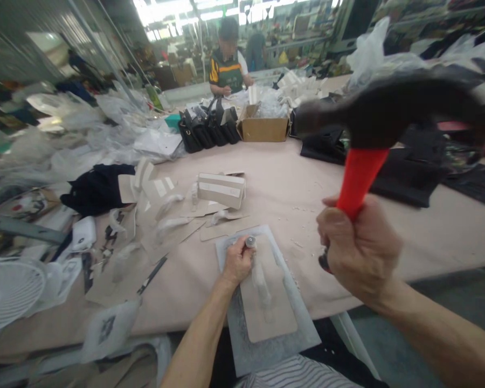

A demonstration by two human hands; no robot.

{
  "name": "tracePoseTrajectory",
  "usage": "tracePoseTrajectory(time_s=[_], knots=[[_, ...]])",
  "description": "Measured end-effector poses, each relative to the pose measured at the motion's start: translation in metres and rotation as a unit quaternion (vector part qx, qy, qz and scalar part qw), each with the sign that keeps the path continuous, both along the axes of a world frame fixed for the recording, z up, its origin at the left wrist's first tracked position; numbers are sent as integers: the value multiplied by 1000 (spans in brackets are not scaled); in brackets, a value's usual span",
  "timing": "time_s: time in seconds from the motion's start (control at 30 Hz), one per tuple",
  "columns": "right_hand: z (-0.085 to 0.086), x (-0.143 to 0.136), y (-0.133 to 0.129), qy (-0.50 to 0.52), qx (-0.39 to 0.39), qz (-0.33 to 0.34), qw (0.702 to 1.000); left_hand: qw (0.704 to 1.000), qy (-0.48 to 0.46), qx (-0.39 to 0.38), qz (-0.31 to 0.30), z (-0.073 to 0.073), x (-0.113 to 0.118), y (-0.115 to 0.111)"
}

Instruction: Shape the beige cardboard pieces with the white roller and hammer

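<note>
My right hand (358, 245) is wrapped round the red handle of a hammer (361, 175), raised above the table on the right; its dark head is blurred. My left hand (238, 261) pinches a short metal punch (250, 242), its round top facing up, at the upper end of a beige panel (267, 302). That panel lies on a grey slab (303, 318) at the table's front edge. A wrapped strip, seemingly a handle in clear plastic, runs along the panel's middle. Beyond the slab sits a stack of beige pieces (221, 188) with white strips.
Black handbags (206, 126) and a cardboard box (264, 129) stand at the back of the table (275, 167). Black pieces lie at right. A white fan (12, 293), plastic wrapping and a thin dark tool (152, 274) are at left. A person (230, 67) is across the table.
</note>
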State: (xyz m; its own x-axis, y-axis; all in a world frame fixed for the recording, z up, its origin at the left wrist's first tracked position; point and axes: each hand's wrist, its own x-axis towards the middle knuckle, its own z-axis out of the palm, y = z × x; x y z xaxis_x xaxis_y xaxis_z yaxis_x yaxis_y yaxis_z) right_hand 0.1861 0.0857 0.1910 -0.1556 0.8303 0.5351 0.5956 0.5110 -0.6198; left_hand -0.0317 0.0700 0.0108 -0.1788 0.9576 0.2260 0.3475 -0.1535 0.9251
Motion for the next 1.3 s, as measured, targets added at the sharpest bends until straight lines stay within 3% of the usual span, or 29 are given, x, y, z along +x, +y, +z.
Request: tracePoseTrajectory(time_s=[0.07, 0.17, 0.27, 0.43, 0.53, 0.6, 0.63, 0.67, 0.73, 0.8, 0.9, 0.97, 1.03, 1.13, 1.2, 1.3], knots=[[-27, 1, -6, -106, -54, 71, 990, 1000, -10, -6, 2, -1, 0, 0], [-66, 11, -8, -257, -141, 155, 944, 1000, -15, -10, -2, -1, 1, -1], [-83, 26, -2, -333, -207, 124, 911, 1000, -3, 2, 2, 2, 2, -3], [-106, 48, 16, -363, -290, 46, 884, 1000, -8, 8, -3, 5, 2, -3], [-120, 44, 14, -369, -192, 16, 909, 1000, -21, 13, 0, 4, 1, -2], [-122, 29, 3, -331, -73, 69, 938, 1000, -27, 14, 8, 3, 2, -2], [-121, 19, -5, -314, -25, 128, 940, 999, -29, 14, 12, 2, 2, -2], [-120, 8, -14, -308, 6, 200, 930, 999, -32, 13, 16, 2, 4, -2], [-116, -15, -30, -334, 35, 330, 882, 998, -58, 1, 22, 0, 6, 0], [-114, -34, -41, -378, 47, 379, 844, 991, -119, -21, 49, 1, 8, 3], [-112, -51, -43, -412, 53, 300, 859, 958, -239, -22, 157, 13, 3, 7], [-106, -55, -38, -425, 27, 223, 877, 932, -288, 24, 217, 30, -7, 7], [-99, -56, -31, -437, -23, 166, 884, 921, -295, 81, 242, 48, -18, 3], [-95, -56, -27, -407, -102, 132, 898, 930, -258, 106, 239, 66, -27, -6], [-101, -58, -30, -361, -149, 127, 912, 947, -232, 77, 207, 63, -24, -10], [-117, -64, -36, -314, -203, 112, 921, 964, -219, 25, 151, 41, -10, -8]])
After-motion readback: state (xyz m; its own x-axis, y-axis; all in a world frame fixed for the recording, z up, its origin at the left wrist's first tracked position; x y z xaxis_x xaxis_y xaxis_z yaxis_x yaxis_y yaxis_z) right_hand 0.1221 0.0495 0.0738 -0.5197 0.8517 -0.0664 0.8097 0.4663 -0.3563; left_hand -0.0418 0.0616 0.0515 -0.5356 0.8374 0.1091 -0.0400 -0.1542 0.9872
